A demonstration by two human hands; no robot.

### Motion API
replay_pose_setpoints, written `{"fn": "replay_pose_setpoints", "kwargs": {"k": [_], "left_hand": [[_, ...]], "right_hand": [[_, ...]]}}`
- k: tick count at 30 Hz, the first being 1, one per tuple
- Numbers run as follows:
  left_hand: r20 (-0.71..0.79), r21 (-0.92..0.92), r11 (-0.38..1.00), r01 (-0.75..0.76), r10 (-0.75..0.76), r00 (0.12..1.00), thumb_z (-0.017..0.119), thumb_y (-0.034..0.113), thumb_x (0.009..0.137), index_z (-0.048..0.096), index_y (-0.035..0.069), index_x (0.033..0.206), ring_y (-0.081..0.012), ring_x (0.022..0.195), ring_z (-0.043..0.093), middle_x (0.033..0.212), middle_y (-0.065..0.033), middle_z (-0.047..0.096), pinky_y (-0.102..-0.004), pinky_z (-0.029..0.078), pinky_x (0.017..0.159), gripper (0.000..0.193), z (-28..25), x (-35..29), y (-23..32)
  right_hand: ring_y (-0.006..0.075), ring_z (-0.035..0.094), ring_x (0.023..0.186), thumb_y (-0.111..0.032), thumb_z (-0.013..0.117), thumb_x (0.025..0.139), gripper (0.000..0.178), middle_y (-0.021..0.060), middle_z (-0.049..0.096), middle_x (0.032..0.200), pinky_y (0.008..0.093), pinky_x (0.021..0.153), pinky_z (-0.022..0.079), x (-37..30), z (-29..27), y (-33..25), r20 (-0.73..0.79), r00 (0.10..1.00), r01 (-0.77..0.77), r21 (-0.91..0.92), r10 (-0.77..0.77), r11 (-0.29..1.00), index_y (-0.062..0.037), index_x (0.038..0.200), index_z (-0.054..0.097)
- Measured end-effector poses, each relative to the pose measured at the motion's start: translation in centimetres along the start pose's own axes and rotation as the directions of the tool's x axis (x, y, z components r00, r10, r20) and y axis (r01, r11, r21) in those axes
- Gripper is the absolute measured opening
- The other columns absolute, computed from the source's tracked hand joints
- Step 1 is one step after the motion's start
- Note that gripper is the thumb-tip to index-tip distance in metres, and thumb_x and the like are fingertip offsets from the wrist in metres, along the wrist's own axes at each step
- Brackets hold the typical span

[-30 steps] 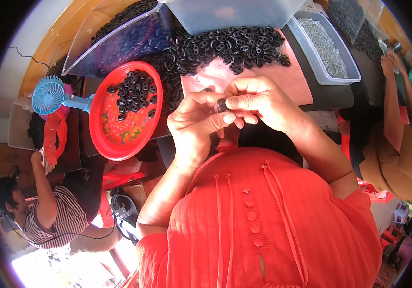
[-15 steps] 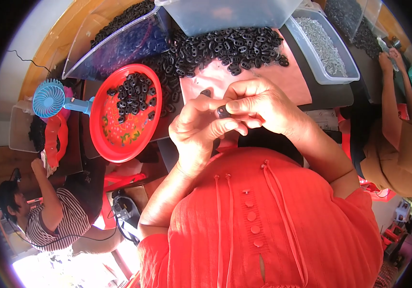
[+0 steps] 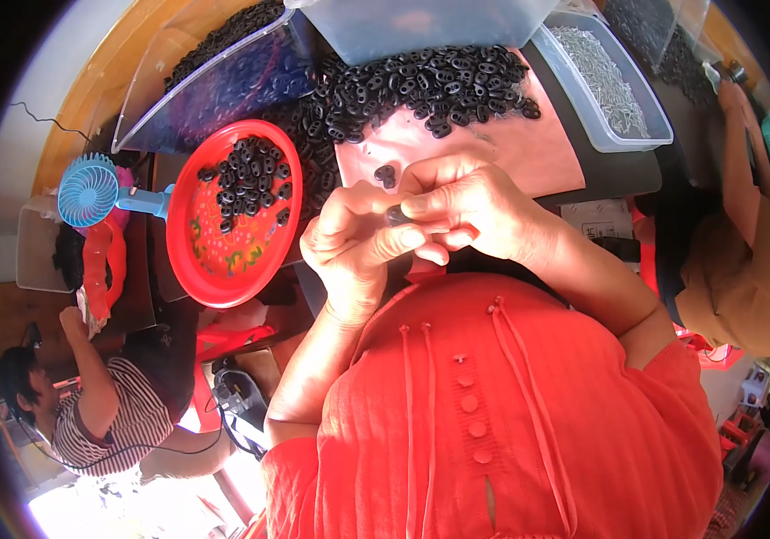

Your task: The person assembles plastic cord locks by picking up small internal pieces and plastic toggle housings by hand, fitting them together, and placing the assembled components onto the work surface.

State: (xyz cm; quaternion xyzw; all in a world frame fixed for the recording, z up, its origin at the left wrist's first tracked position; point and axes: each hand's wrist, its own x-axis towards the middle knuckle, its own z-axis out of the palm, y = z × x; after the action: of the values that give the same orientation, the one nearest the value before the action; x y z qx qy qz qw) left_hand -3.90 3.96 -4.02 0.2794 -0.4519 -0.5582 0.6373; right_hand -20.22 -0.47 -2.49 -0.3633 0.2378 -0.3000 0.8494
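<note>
Close in front of my red top, my two hands meet around a small black plastic cord lock (image 3: 396, 215). My left hand (image 3: 345, 244) pinches it from the left between thumb and fingers. My right hand (image 3: 479, 205) has its thumb and fingertips closed on the same piece from the right; the fingers hide much of it. Just beyond my hands, one loose two-holed black piece (image 3: 386, 175) lies on a pink sheet (image 3: 546, 166). Farther back, a heap of similar two-holed pieces (image 3: 430, 85) covers the sheet's far part.
On the left a red round tray (image 3: 180, 256) holds several black pieces, beside a blue handheld fan (image 3: 88, 187). Clear bins (image 3: 430, 27) stand at the back; one at right (image 3: 650, 142) contains small silvery metal parts. A person in stripes (image 3: 124, 404) and another in brown (image 3: 735, 278) sit either side.
Both hands have shifted slightly left, with the cord lock still between them. It appears turned in the fingers. The loose piece on the pink sheet now shows more fully.
</note>
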Motion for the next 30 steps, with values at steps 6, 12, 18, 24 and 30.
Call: {"fn": "replay_pose_setpoints", "kwargs": {"k": [6, 12, 18, 24, 30], "left_hand": [[0.023, 0.055, 0.997, -0.048, 0.046, 0.999, 0.081, 0.004, 0.072, 0.063, -0.001, 0.089, -0.0095, 0.06, 0.055, 0.084, -0.0079, 0.065, -0.0202, 0.042, 0.049, 0.025, -1.1, 0.3, -0.3], [-0.151, 0.429, 0.901, -0.059, 0.136, 0.979, 0.074, -0.009, 0.074, 0.062, 0.0, 0.092, -0.0085, 0.06, 0.056, 0.081, -0.0069, 0.065, -0.0215, 0.044, 0.047, 0.024, -2.4, 0.9, 2.6], [-0.32, 0.282, 0.955, 0.089, 0.006, 0.947, 0.063, 0.001, 0.087, 0.062, -0.006, 0.101, -0.02, 0.06, 0.064, 0.079, -0.0171, 0.067, -0.0257, 0.046, 0.043, 0.015, -3.6, 2.1, 6.6], [-0.221, -0.055, 0.973, 0.223, -0.23, 0.948, 0.06, 0.006, 0.092, 0.061, -0.004, 0.099, -0.0213, 0.063, 0.065, 0.083, -0.0145, 0.066, -0.0271, 0.047, 0.045, 0.012, -0.9, 0.5, 3.7], [-0.205, -0.111, 0.96, 0.258, -0.276, 0.939, 0.062, 0.007, 0.092, 0.06, -0.003, 0.1, -0.0183, 0.07, 0.064, 0.09, -0.0124, 0.067, -0.0259, 0.048, 0.051, 0.013, -0.1, 1.0, 2.9]], "right_hand": [[0.0129, 0.053, 0.046, -0.013, 0.059, 0.093, 0.016, 0.0027, 0.051, 0.062, 0.0207, 0.036, 0.031, 1.0, -0.9, 1.2, 0.064, 0.998, -0.019, 0.046, 0.016, 0.999, 0.0008, 0.085, 0.059], [0.0076, 0.05, 0.054, -0.014, 0.064, 0.091, 0.015, -0.0003, 0.052, 0.064, 0.0214, 0.045, 0.035, 0.8, -1.5, 0.6, 0.019, 0.908, 0.37, -0.504, -0.418, 0.78, -0.0011, 0.085, 0.06], [0.0029, 0.045, 0.06, -0.007, 0.064, 0.09, 0.009, -0.0046, 0.05, 0.066, 0.0215, 0.052, 0.036, 0.1, -3.2, -0.7, -0.059, 0.803, 0.389, -0.702, -0.593, 0.597, -0.002, 0.085, 0.06], [0.016, 0.063, 0.065, 0.004, 0.069, 0.079, 0.019, 0.0074, 0.057, 0.075, 0.0285, 0.058, 0.048, 1.2, 0.7, 0.3, 0.28, 0.602, 0.626, -0.747, -0.748, 0.225, -0.0005, 0.091, 0.055], [0.0215, 0.062, 0.063, 0.001, 0.07, 0.082, 0.019, 0.0102, 0.056, 0.075, 0.0302, 0.055, 0.047, 1.8, 1.0, 0.6, 0.304, 0.559, 0.604, -0.786, -0.771, 0.129, 0.0001, 0.091, 0.053]]}}
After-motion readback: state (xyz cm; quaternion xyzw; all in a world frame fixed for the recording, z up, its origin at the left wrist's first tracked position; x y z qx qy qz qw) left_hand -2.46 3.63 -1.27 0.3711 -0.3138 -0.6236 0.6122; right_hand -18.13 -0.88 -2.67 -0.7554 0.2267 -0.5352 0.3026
